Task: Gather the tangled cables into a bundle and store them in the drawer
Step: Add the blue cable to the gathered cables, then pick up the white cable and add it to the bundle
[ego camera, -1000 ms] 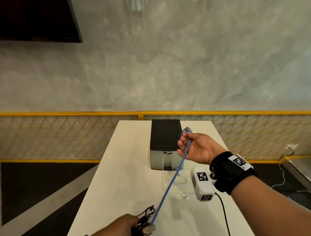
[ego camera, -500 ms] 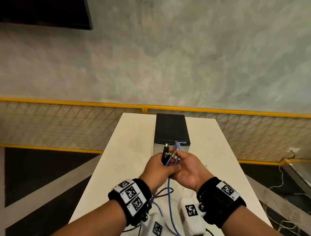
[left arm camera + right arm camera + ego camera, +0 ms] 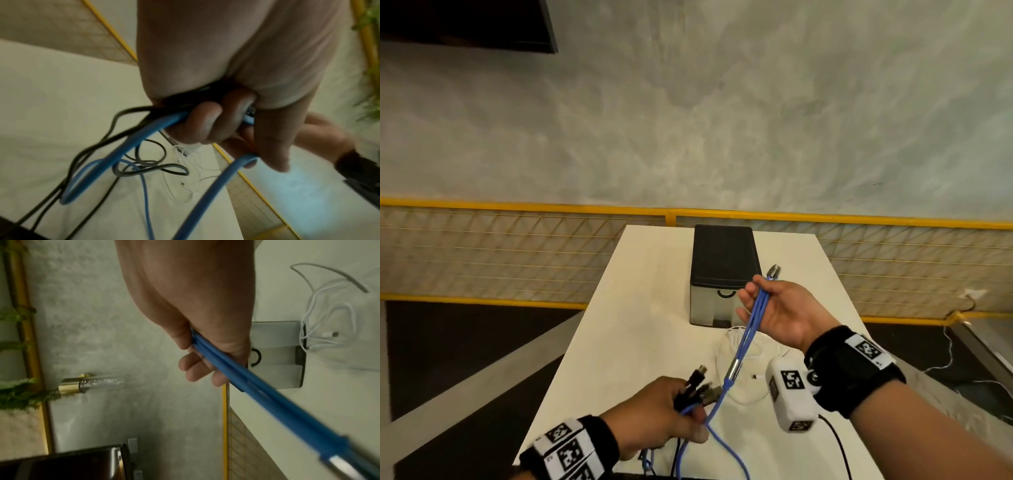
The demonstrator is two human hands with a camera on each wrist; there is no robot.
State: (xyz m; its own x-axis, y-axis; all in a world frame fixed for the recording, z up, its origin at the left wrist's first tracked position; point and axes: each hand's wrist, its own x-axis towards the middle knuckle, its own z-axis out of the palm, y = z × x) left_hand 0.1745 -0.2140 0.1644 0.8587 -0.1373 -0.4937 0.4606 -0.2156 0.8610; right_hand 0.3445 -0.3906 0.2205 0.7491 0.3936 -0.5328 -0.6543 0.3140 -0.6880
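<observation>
Blue cable half gathered, drawer unit closed

Nearest, left hand [image 3: 661, 411] fingers curl round black cables [image 3: 690, 385] and blue cable [image 3: 748, 329]; right hand [image 3: 784, 311] pinches its strands before the drawer unit [image 3: 724, 274]. White cable [image 3: 726, 346] lies ungathered on the desk [image 3: 640, 308].

Blue cable [image 3: 751, 320] with a silver sleeve; black cables [image 3: 131, 129]; thin white cable [image 3: 320, 331]. Black-topped grey drawer box [image 3: 724, 260]; white table [image 3: 633, 308].
</observation>
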